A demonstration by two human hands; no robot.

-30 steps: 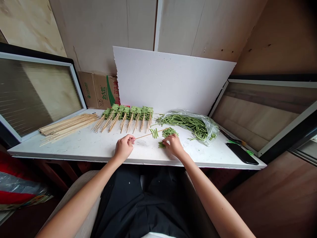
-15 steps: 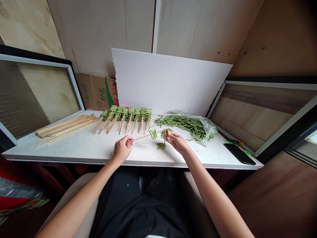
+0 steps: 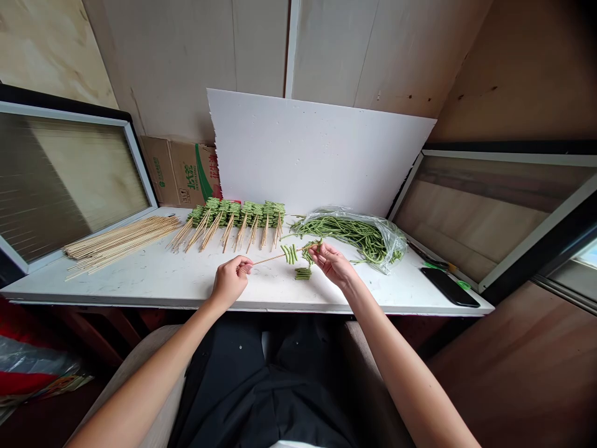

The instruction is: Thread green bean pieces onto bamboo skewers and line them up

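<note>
My left hand (image 3: 231,280) is closed around the blunt end of a thin wooden skewer (image 3: 267,259), which slants up to the right over the white table. Short green bean pieces (image 3: 289,254) are threaded side by side along it. At the far end, my right hand (image 3: 334,266) pinches a long green bean (image 3: 308,251) against the skewer; the fingers partly hide the tip. Just below, a small row of bean pieces (image 3: 303,274) shows beside the right fingertips; whether it touches the hanging bean I cannot tell.
Finished bean skewers (image 3: 254,214) stand stacked at the back, sticks forward. Bare skewers (image 3: 124,239) lie in a heap at left. A clear plastic bag (image 3: 389,235) of long beans is back right, with a black phone (image 3: 450,287) near the right edge. A white board (image 3: 321,152) stands behind.
My right hand has shifted very slightly, with the bean still pinched at the skewer's end. My left hand keeps its hold; the whole view has moved slightly.
</note>
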